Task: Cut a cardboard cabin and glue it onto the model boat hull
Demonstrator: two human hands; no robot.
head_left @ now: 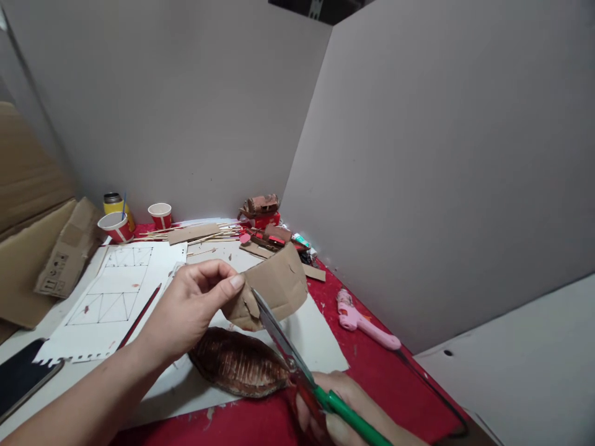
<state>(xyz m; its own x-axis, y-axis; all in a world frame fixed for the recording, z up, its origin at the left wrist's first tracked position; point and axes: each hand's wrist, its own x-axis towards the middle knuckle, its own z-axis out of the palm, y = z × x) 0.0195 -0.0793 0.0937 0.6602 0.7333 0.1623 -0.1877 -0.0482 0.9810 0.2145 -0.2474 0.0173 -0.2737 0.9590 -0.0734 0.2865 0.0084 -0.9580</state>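
Between its thumb and fingers, my left hand (198, 303) pinches the left end of a curved brown cardboard piece (279, 279). My right hand (339, 406) is closed round the handles of green-handled scissors (290, 356). The scissor blades point up and left, with their tips at the cardboard near my left fingertips, where a narrow flap bends out. Below the cardboard, a dark brown, ribbed, leaf-shaped piece (242, 365) lies on white paper (320, 334). The scissors pass over its right end.
A pink glue gun (365, 322) with a cord lies right on the red cloth (381, 378). A drawing sheet (111, 285), red pencil (142, 316) and dark phone (25, 378) are left. Paper cups (160, 217), sticks and small brown models (263, 207) stand behind; cardboard boxes (69, 248) at far left.
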